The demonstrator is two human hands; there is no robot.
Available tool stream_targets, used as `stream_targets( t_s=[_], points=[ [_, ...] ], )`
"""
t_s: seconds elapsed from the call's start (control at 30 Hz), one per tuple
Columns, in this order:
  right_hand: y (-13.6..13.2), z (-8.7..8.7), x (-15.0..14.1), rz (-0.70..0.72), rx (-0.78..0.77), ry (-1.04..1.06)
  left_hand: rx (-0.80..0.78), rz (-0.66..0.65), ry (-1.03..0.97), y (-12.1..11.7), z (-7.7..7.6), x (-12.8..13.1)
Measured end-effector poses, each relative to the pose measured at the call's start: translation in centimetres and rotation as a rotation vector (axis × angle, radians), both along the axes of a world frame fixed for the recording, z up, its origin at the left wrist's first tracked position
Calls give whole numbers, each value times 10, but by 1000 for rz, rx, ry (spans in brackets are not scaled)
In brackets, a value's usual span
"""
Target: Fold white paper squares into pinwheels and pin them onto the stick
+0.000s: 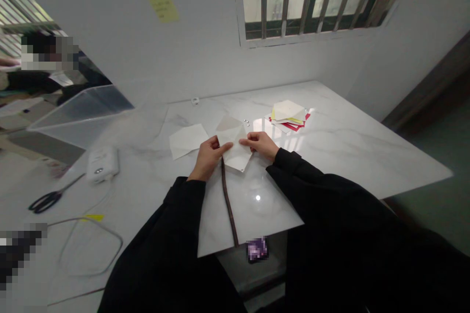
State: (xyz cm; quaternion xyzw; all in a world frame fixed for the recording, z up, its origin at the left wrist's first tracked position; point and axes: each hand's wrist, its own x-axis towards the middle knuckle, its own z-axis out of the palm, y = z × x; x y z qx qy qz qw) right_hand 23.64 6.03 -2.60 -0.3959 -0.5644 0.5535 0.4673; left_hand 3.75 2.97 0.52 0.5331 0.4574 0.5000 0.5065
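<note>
Apparently it's folding work: the left hand [210, 155] and right hand [261, 145] each pinch a side of the white paper [237, 157] over the table [352, 146]; careful alignment seems called for next.

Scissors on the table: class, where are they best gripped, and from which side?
Probably by the dark loops of the scissors, coming from the left, near side: the loops lie that way, while the slim blades point away, toward the white device. They seem to lie flat, so close fingers from above.
</note>
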Motion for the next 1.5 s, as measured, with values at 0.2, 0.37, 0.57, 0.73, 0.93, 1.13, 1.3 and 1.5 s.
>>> stream_targets(
  t_s=[0.2,0.37,0.57,0.73,0.93,1.13,1.3,1.5],
  points=[
    [0,1,-1,-2,-2,-20,-35,-5,-13,-1,1,1],
    [1,-3,0,-1,15,-26,-52,-4,-23,-1,0,1],
    [2,-5,-1,-7,24,-39,-67,-10,-53,1,-4,1],
    [2,-4,-2,2,23,-35,-56,3,-40,0,-2,3],
    [1,-3,-2,20,35,-29,-40,18,-20,-2,0,5],
    [-1,1,-1,26,26,-20,-38,21,-14,-2,0,5],
    [-2,-1,0,49,39,-56,-15,18,16,-2,1,5],
    [-1,-5,1,37,74,-106,3,-1,52,-3,2,5]
  ],
)
